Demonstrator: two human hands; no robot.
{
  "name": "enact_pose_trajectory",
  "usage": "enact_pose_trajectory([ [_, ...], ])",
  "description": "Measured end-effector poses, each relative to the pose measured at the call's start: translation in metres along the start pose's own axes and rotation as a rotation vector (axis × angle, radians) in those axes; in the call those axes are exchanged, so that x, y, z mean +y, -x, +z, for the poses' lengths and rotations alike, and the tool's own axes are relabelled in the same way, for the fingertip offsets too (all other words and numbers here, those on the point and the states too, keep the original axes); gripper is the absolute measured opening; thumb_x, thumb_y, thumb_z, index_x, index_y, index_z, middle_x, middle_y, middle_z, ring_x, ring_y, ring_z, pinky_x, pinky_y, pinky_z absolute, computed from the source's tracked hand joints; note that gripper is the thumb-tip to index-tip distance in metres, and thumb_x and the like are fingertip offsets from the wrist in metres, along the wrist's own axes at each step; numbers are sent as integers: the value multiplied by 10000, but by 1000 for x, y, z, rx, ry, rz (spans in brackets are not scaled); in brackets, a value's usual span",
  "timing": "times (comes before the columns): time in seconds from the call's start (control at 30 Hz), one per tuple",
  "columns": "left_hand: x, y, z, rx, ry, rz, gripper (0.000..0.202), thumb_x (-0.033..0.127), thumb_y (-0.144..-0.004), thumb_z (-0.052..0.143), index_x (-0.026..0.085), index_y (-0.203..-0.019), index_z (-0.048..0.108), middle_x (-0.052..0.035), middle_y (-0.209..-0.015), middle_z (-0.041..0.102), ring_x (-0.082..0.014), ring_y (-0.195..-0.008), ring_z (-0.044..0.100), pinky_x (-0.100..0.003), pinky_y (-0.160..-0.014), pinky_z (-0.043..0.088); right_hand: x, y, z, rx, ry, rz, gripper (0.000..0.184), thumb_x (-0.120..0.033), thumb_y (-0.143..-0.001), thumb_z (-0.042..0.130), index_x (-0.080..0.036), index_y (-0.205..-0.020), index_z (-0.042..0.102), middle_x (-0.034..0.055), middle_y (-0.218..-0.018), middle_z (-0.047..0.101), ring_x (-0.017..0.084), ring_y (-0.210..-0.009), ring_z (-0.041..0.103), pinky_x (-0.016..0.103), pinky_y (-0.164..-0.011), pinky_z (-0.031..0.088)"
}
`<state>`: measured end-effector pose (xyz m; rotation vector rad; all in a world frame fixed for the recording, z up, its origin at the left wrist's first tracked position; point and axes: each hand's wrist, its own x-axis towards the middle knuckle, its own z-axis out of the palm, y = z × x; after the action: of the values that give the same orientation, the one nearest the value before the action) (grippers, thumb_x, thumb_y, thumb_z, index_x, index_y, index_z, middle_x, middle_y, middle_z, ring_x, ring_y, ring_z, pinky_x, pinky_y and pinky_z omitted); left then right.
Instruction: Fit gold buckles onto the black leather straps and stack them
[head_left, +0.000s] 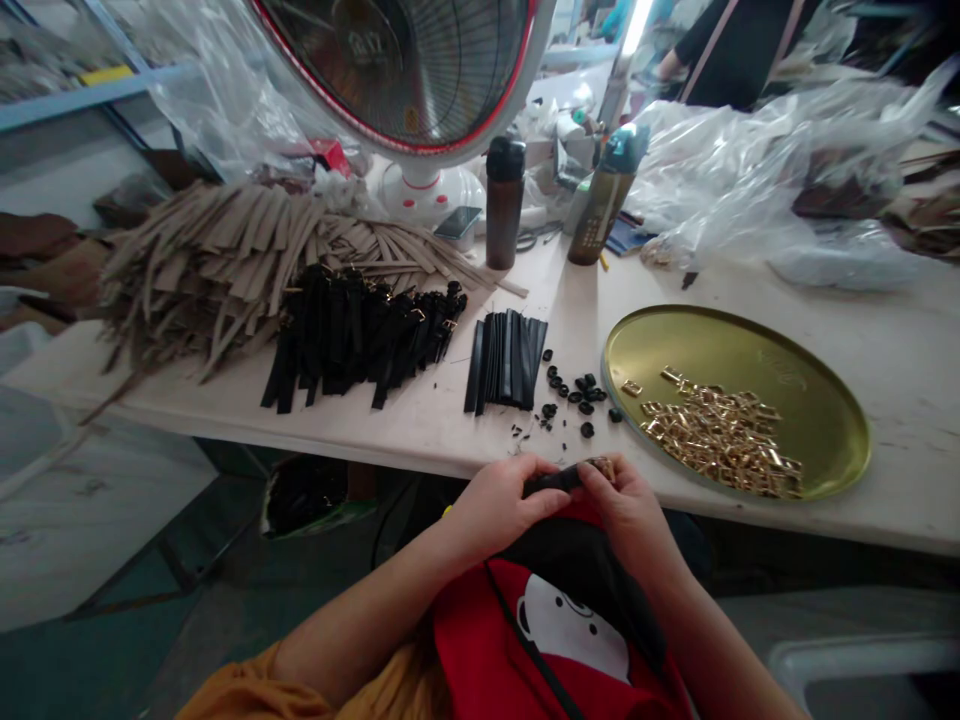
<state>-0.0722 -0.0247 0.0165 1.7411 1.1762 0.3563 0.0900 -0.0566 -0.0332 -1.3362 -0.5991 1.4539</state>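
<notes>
Just off the table's front edge, my left hand [504,508] pinches one end of a short black strap [559,481]. My right hand [630,510] grips the strap's other end, where a gold-coloured piece [602,465] shows at the fingers; it looks like a buckle but is partly hidden. Ahead of my hands lies a row of flat black strips [508,360]. Small black loops [586,392] are scattered beside the strips. To the right, an oval gold tray [739,335] holds a heap of small gold buckles [724,435]. Black straps with buckles [352,335] are piled to the left.
A large bundle of beige strips [217,260] covers the table's left end. Behind stand a round heater-like fan [405,80], a brown bottle [504,210] and a tilted bottle [600,210]. Clear plastic bags [750,190] lie at back right. Another person [739,50] stands beyond.
</notes>
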Motion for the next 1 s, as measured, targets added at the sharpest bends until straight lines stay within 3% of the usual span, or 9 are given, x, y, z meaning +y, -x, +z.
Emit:
enact_pose_trajectory([
  [0.13,4,3,8,10,-36,17,288,359,-772,521,186,-985,610,-40,-938,654,-189,-868,580,-276,-763,431,-2,11,4,-53,96,-59,397,-408,-650,688,-240,-951,491,-51,-683,550,110,-556,539,227,-523,451],
  [0.23,1,4,14,-8,47,29,290,348,-758,538,183,-987,606,-43,-915,655,-184,-829,589,-277,-744,442,-3,15,1,-124,207,-88,334,-442,-684,645,-215,-888,510,-39,-662,548,103,-512,517,225,-490,434],
  [0.43,-10,11,14,-136,347,-36,289,263,-749,522,125,-997,573,-53,-841,655,-140,-698,609,-253,-685,463,4,21,-3,-64,415,-264,304,-445,-710,609,-208,-879,521,-26,-628,566,134,-531,545,243,-499,446],
  [0.63,-15,10,17,-98,260,-28,245,256,-749,501,140,-935,610,-38,-828,661,-132,-685,603,-244,-676,455,9,23,-7,-115,639,-373,254,-414,-777,529,-202,-915,556,18,-687,631,173,-602,596,269,-560,477],
  [0.8,-16,8,12,-79,110,-28,261,294,-732,534,162,-943,615,-29,-811,666,-149,-709,596,-253,-663,445,5,11,-12,-116,675,-470,307,-440,-799,470,-209,-885,652,71,-877,671,217,-835,617,305,-724,499],
  [0.9,-18,6,11,-18,35,-22,292,312,-722,561,178,-980,587,-23,-844,666,-152,-732,600,-245,-649,446,9,-1,-5,-147,603,-418,338,-484,-764,505,-213,-885,667,75,-891,678,233,-852,621,311,-707,515],
  [1.0,-25,-6,-2,29,-18,3,341,360,-742,563,222,-1053,535,-2,-842,671,-135,-716,612,-215,-610,453,13,-17,4,-164,489,-273,470,-535,-748,506,-200,-1067,594,67,-851,683,200,-697,637,300,-610,531],
])
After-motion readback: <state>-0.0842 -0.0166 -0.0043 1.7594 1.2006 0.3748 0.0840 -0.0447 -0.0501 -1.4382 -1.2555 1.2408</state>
